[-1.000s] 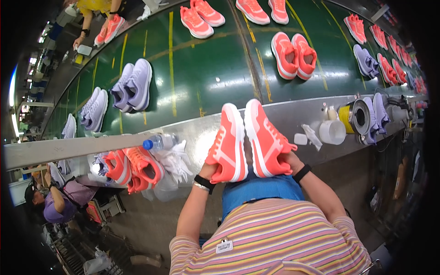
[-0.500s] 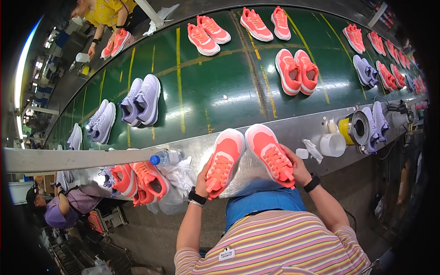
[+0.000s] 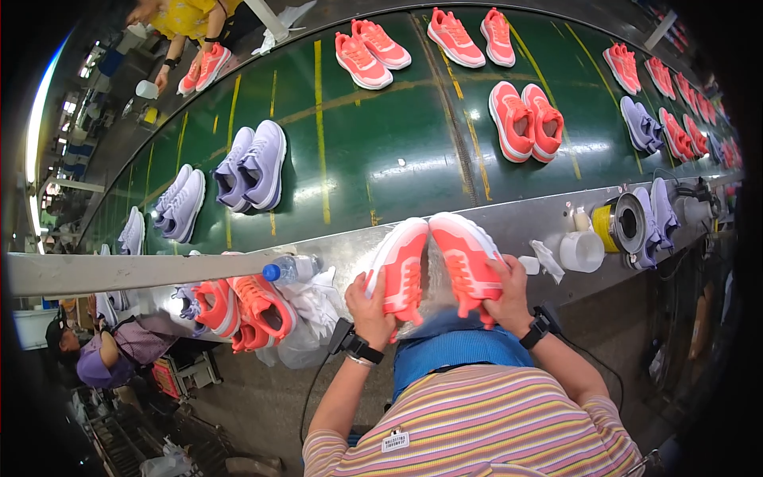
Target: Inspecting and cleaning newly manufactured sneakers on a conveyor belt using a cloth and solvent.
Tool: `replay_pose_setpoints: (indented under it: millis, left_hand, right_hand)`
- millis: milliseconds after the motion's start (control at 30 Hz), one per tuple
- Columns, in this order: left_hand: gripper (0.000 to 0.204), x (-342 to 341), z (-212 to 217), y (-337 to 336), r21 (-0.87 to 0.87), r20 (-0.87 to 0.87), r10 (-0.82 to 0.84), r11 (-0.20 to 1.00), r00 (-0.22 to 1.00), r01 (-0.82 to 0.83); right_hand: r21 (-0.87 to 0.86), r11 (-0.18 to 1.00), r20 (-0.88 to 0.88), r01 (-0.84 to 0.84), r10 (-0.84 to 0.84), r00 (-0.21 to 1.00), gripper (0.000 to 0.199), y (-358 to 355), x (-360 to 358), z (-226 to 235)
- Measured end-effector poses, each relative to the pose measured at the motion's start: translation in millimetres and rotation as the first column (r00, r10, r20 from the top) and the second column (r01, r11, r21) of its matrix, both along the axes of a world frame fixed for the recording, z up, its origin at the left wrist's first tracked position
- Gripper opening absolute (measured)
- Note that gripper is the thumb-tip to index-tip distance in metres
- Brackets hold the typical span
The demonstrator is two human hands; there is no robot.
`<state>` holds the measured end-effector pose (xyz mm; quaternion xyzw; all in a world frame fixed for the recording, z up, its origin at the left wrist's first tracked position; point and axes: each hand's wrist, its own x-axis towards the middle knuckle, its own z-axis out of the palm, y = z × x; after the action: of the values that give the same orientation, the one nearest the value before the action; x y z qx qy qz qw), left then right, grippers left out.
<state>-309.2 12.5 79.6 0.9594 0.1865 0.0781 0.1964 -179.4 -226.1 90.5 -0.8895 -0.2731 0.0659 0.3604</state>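
My left hand (image 3: 370, 307) is closed round the heel part of a coral sneaker (image 3: 403, 253) with a white sole. My right hand (image 3: 510, 297) grips its mate, another coral sneaker (image 3: 464, 253). Both shoes are held over the metal ledge in front of me, toes pointing away and almost meeting. They are tilted on their sides, so the laced tops face each other and the outer sides show. Pull tabs at the heels hang toward my body. Each wrist carries a black strap with a device.
Beyond the ledge (image 3: 350, 250), a green conveyor belt (image 3: 358, 167) carries several coral and lilac pairs. On the left are a blue-capped bottle (image 3: 292, 269), white cloths (image 3: 314, 306) and coral shoes (image 3: 266, 306); on the right, a white tub (image 3: 582, 252) and yellow tin (image 3: 602, 228). Two other people are nearby.
My hands have rolled both sneakers from tops-up onto their sides, laces turned inward, toes closer together. Shoes on the belt appear slightly farther right in the picture.
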Motion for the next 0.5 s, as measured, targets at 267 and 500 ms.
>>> replay_pose_setpoints:
  millis: [267, 500]
  left_hand:
    - [0.069, 1.9, -29.1, 7.5, -0.566, 0.024, 0.087, 0.822, 0.996, -0.058]
    - [0.055, 5.0, -49.0, 38.6, -0.761, -0.231, -0.124, 0.641, 0.965, -0.100]
  right_hand:
    - [0.262, 0.956, -0.616, 0.129, 0.063, 0.786, 0.065, 11.1, 17.7, -26.4]
    - [0.314, 0.948, -0.763, 0.058, 0.216, 0.609, 0.056, 15.1, 29.6, -38.7]
